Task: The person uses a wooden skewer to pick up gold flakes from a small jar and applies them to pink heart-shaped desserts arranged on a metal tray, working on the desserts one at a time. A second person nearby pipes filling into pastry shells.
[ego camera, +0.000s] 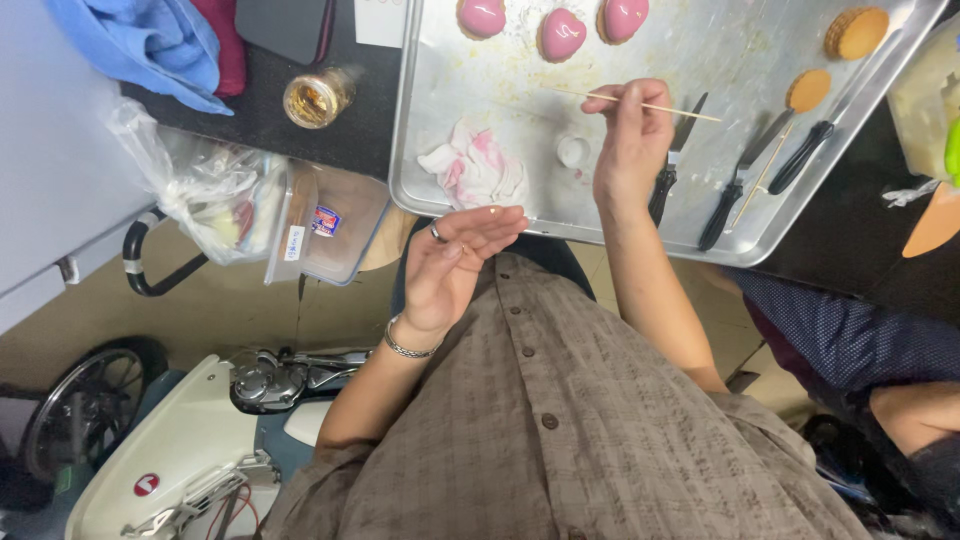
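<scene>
Counted on the metal tray [500, 60]: three pink glazed cakes [560, 34] lying along the far edge, two round tan biscuits [856, 32] sitting toward the right corner, one small white cup [573, 151], and one crumpled tissue [475, 170] showing pink stains. Three black-handled tools [722, 205] are lying near the tray's near rim.

The right hand [630, 140] is pinching a thin wooden skewer [690, 112] between thumb and fingertips, holding it above the tray's middle. The skewer is looking pale, straight and slender, pointing both ways past the fingers.

The left hand [455, 262] is resting open with fingers spread, palm up, just beside the near rim; a tiny yellow speck is sitting on a fingertip.

Bare metal is showing between the cakes and the tissue.
</scene>
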